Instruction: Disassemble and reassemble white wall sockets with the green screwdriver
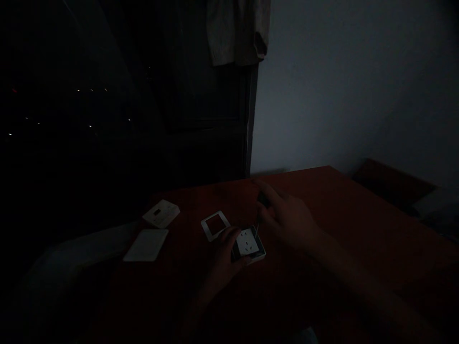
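A wall socket (248, 242) with a white face and dark surround lies on the reddish table. My left hand (226, 253) grips it from the left, thumb along the near edge and fingers over the far left corner. My right hand (283, 212) is closed around the dark handle of a screwdriver (257, 228). The thin shaft points down to the socket's right far corner; whether its tip sits in a screw I cannot tell. A white square frame (207, 230) with an open middle lies just beyond my left hand.
At the table's left are a white box-shaped piece (162, 214) and a flat white plate (146, 245). A pale wall (340, 86) rises behind the table (322, 191). Cloth (236, 33) hangs by a dark window with small lights. The room is very dim.
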The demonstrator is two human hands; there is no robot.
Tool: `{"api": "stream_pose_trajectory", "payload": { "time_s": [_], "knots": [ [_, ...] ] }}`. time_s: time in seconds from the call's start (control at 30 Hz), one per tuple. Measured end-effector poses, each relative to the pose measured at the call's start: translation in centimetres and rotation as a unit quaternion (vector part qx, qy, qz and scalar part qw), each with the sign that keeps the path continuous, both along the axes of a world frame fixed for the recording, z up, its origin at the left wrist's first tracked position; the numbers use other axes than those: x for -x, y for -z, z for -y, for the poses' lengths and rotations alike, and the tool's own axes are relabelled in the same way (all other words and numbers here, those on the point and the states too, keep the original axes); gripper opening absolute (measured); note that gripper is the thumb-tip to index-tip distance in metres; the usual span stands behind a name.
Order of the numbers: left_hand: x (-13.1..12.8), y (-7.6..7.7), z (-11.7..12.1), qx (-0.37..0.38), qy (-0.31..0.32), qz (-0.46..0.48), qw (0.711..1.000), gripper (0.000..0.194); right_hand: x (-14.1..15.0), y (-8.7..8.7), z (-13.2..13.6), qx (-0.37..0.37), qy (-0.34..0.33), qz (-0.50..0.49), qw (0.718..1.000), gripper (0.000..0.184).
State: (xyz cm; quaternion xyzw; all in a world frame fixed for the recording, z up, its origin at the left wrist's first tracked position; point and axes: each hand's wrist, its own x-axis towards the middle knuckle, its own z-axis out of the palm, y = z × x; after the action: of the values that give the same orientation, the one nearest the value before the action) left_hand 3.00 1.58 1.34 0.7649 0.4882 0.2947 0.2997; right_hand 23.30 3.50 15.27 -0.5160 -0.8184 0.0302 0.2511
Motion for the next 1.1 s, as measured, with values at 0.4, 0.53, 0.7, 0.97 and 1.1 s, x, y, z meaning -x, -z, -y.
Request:
{"api": "stream_pose_trajectory", "payload": {
  "time_s": [0.4,0.53,0.7,0.97,1.1],
  "knots": [
    [-0.11,-0.60,0.19,-0.011,-0.006,-0.032,0.999,0.064,0.12,-0.21,-0.06,-0.005,-0.041,-0.028,0.999,0.048],
    [-0.20,-0.81,0.33,-0.003,-0.006,-0.028,1.000,0.064,0.05,-0.28,0.05,0.020,-0.081,-0.062,0.995,0.049],
    [-0.09,-0.41,0.25,-0.001,0.000,-0.021,1.000,0.066,0.45,-0.24,0.18,-0.028,0.050,0.040,0.998,0.036],
    [-0.17,-0.62,0.40,0.010,-0.001,-0.006,1.000,0.064,0.04,-0.51,0.20,0.030,-0.039,-0.014,0.999,0.041],
    [-0.24,-0.63,0.38,0.005,-0.006,-0.005,1.000,0.065,0.24,-0.39,0.08,-0.035,0.101,0.081,0.991,0.037]
  ]
}}
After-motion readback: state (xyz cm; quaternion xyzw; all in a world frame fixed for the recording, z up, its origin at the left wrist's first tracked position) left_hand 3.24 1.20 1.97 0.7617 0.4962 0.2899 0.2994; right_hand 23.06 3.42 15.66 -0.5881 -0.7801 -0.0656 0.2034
